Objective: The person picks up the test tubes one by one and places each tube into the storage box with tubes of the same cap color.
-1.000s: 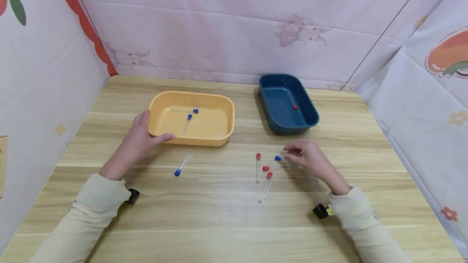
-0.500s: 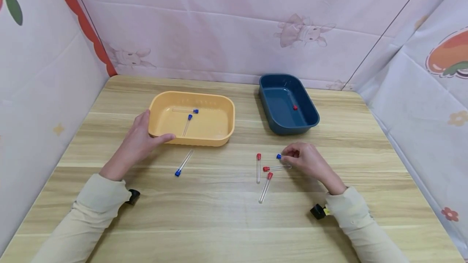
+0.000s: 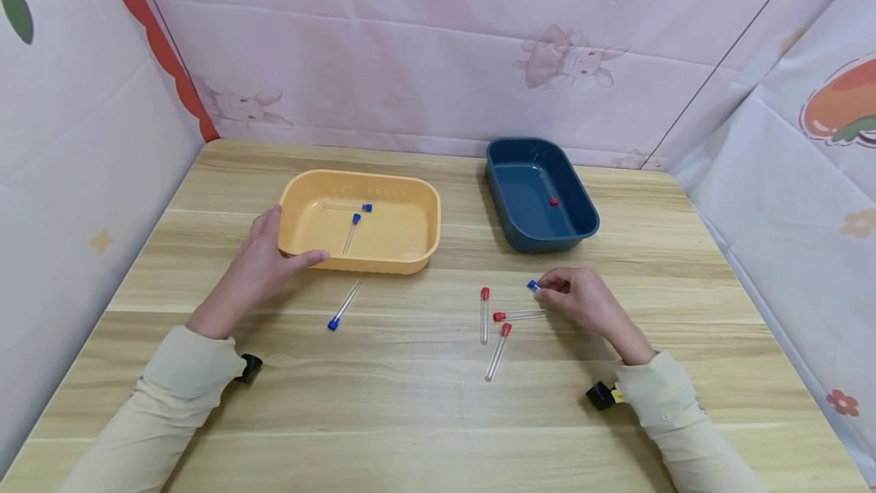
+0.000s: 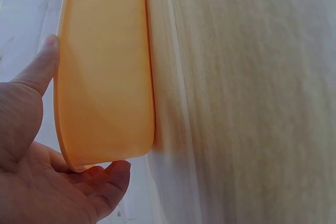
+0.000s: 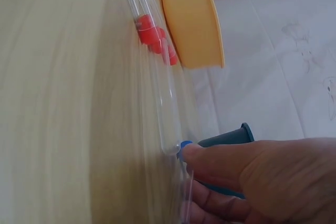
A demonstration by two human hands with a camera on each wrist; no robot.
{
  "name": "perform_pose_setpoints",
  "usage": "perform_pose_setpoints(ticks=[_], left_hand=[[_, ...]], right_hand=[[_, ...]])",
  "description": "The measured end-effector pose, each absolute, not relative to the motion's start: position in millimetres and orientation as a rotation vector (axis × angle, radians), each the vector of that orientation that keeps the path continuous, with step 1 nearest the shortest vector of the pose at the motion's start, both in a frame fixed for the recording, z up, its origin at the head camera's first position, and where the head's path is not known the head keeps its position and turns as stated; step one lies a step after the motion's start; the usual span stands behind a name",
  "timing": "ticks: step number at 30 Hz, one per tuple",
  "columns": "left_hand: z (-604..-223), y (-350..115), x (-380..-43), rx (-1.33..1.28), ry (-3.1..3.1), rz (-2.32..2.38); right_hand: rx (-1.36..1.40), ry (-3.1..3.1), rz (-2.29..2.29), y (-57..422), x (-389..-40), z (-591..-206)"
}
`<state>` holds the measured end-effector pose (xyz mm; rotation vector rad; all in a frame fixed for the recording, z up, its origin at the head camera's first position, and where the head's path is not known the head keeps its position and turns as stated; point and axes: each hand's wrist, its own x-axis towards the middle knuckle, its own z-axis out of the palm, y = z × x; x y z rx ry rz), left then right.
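My left hand (image 3: pixel 260 259) grips the near left corner of a yellow plastic basin (image 3: pixel 400 228), its thumb along the rim and its fingers round the side. Two blue-capped test tubes (image 3: pixel 351 233) lie in that basin. Between thumb and fingertips, my right hand (image 3: pixel 583 299) pinches a clear test tube by its blue cap (image 3: pixel 532 285); the right wrist view shows the tube hanging along the fingers. Left of this hand lie three red-capped test tubes, one upright in the view (image 3: pixel 484 318), one sideways (image 3: pixel 523 315) and one slanted (image 3: pixel 498 354).
Behind the right hand stands a dark blue basin (image 3: pixel 513 208) with a red-capped tube (image 3: pixel 553 201) inside. Another blue-capped tube (image 3: pixel 344 306) lies on the wooden table (image 3: pixel 411 417) in front of the yellow basin. Printed cloth walls (image 3: pixel 438 74) close in the back and sides.
My right fingers have closed on the blue-capped tube and its cap has shifted a little right and away from the red-capped ones. The left hand and both basins stay put.
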<state>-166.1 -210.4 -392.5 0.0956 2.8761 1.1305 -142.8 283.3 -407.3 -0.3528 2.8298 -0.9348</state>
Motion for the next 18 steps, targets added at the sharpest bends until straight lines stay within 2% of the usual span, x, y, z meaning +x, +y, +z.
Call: perform_pose_setpoints(ticks=[18], left_hand=[[-389.3,-209.0,-163.8,0.093,2.871,1.130]], right_hand=[[-0.234,2.899,-0.898,288.3,-141.8,-406.3]])
